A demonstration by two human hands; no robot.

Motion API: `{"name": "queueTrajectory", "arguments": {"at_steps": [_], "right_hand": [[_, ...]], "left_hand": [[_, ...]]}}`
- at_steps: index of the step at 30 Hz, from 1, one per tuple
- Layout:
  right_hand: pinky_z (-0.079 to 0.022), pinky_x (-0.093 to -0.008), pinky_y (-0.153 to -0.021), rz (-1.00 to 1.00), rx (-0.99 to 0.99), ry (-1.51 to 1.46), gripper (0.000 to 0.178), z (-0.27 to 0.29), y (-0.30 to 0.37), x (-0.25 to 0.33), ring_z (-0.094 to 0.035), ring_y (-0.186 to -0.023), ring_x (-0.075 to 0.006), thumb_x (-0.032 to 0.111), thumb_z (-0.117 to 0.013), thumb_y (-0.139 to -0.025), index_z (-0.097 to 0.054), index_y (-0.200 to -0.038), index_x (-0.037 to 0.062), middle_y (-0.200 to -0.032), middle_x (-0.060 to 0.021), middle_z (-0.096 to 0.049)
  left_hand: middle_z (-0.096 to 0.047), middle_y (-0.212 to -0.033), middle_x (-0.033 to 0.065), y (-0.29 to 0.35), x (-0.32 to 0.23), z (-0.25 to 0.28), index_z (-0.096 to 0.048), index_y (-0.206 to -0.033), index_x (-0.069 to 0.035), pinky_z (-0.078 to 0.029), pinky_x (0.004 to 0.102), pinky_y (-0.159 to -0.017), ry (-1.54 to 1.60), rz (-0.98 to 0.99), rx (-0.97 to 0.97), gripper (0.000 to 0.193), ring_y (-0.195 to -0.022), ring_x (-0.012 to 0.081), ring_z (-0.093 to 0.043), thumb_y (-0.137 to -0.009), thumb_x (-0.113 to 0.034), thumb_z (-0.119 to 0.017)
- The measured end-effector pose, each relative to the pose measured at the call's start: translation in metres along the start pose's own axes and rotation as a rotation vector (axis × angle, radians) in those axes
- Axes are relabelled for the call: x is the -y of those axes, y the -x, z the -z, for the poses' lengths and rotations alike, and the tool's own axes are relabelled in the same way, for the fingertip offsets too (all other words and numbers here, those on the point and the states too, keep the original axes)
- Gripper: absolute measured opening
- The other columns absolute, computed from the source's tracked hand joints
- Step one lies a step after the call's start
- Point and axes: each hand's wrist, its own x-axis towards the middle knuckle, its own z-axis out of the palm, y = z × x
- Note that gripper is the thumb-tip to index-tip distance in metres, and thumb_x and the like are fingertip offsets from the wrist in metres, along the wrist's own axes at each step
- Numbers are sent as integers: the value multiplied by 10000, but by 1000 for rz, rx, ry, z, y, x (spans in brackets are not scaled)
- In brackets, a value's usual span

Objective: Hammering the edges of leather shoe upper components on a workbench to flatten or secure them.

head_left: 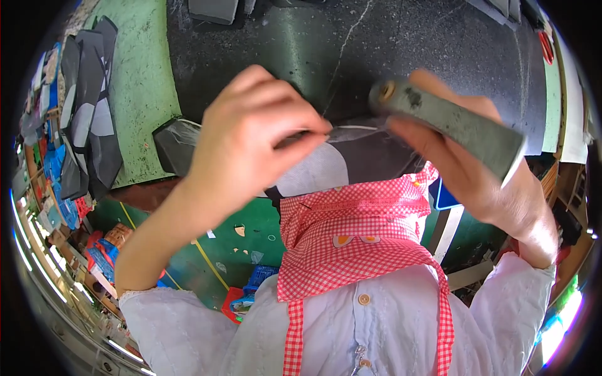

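A dark flat panel (382, 153) with a light grey patch (316, 172) lies at the near edge of the bench, against my apron. Along its far edge runs a thin white strip (356, 127). My left hand (251, 122) is closed in a pinch over the panel, its fingertips at the strip. My right hand (467, 147) is wrapped round a grey, tapered metal tool (458, 122), with a brass-coloured round spot at its narrow end. That narrow end is slightly blurred and stands near the strip; the right fingertips are partly hidden behind the tool.
A black, scratched work surface (433, 37) lies on the pale green bench (141, 81). Dark cut pieces are stacked at the left (97, 113), and another grey piece (213, 9) lies at the far edge. Below is a green floor (200, 269) with scraps and a blue basket (260, 276).
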Motion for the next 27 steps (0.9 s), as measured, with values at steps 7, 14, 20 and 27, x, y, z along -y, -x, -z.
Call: {"name": "queueTrajectory", "arguments": {"at_steps": [7,14,20,27], "right_hand": [[-512,-336,-569,-60,149,7,186,-9,-6,11,-632,-626,-257,20,-640,-961,-566,-1123,-34,-779,-141,-574],[-518,-302,-634,-60,262,90,214,-21,-9,18,-688,-765,-166,63,-624,-1004,-597,-1192,-34,-841,-164,-644],[-393,-231,-572,-145,-114,-12,269,21,24,3,-521,-676,-50,83,-578,-1031,-638,-1279,-3,-782,15,-599],[-500,-344,-603,-231,23,42,286,23,53,-20,-690,-725,-263,38,-700,-934,-654,-1202,-48,-928,-183,-700]], "left_hand": [[-672,-906,58,10,-2,12,-772,-873,-71,-509,339,-696,124,166,6,198,-845,225,-627,-692,-43,-847],[-650,-883,53,10,-11,8,-762,-857,-67,-519,328,-692,-39,86,-9,179,-827,196,-632,-703,-11,-833],[-674,-841,52,-24,-19,-37,-757,-834,-87,-546,332,-683,124,-14,-254,107,-776,219,-675,-752,-41,-808],[-657,-865,49,-43,-19,-20,-774,-1043,-103,-507,341,-689,116,61,-52,290,-771,219,-620,-761,-136,-834]]}}
